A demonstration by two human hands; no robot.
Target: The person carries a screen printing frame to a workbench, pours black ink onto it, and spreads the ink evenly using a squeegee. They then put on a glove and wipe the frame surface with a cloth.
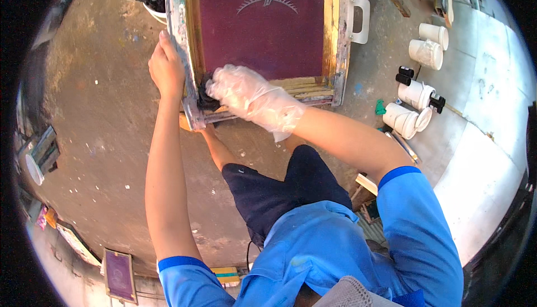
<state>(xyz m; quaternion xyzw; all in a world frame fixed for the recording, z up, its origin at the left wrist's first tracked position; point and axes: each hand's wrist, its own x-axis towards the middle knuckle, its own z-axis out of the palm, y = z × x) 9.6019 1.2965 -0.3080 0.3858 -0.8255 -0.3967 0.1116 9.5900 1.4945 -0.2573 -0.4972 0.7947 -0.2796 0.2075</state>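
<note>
A screen-printing frame (330, 33) with purple mesh lies in front of me; a pale spiky arc design shows in its upper part. My left hand (167, 67) is bare and closed on the frame's left edge, its fingertips partly hidden. My right hand (246, 93) wears a clear plastic glove and presses a black cloth (208, 97) into the near left corner of the frame. The gloved fingers are curled over the cloth and slightly blurred.
A white handle (361, 20) sticks out on the frame's right side. White tubs (426, 54) and black-capped bottles stand on the right. A bucket rim (156, 14) with black plastic lies at upper left. Another purple screen (119, 276) leans at lower left.
</note>
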